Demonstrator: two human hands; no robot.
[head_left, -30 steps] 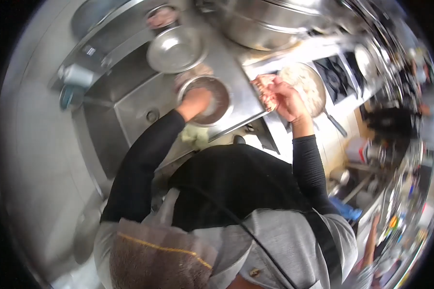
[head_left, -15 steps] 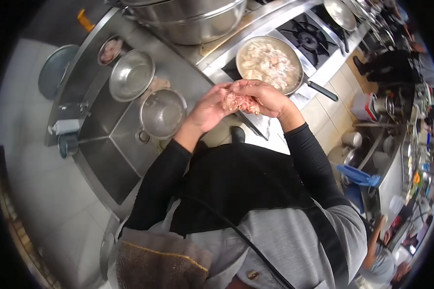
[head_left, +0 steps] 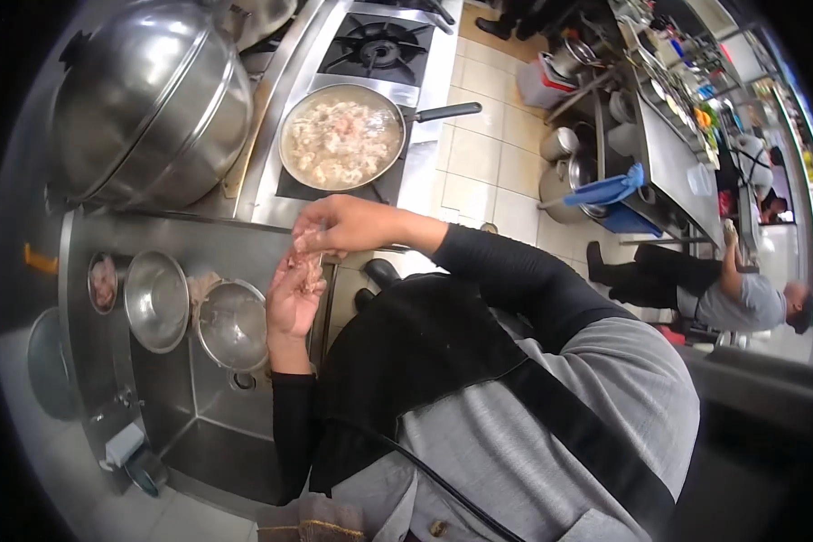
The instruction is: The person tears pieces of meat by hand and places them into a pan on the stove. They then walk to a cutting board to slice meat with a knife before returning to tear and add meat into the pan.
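A clump of pale pink raw meat [head_left: 311,271] rests in my left hand [head_left: 291,303], whose fingers curl up around it. Above it, my right hand [head_left: 354,224] bends over with its fingertips pinched on the upper part of the clump. Just beyond both hands, a frying pan [head_left: 401,135] stands on the stove, full of whitish and pink meat pieces [head_left: 341,140] in cloudy liquid. Left of my hands, a steel bowl [head_left: 230,330] sits at the sink, with some pale meat [head_left: 204,289] beside its rim.
Another steel bowl [head_left: 156,303] and a small bowl of meat [head_left: 104,282] stand along the sink [head_left: 185,384]. A large steel pot [head_left: 154,108] is at the upper left. A bare burner [head_left: 381,50] lies behind the pan. A co-worker [head_left: 732,289] stands at the right.
The view has turned, so the pan and sink appear further left. My right hand has shifted from cupping the meat beside my left to pinching it from above.
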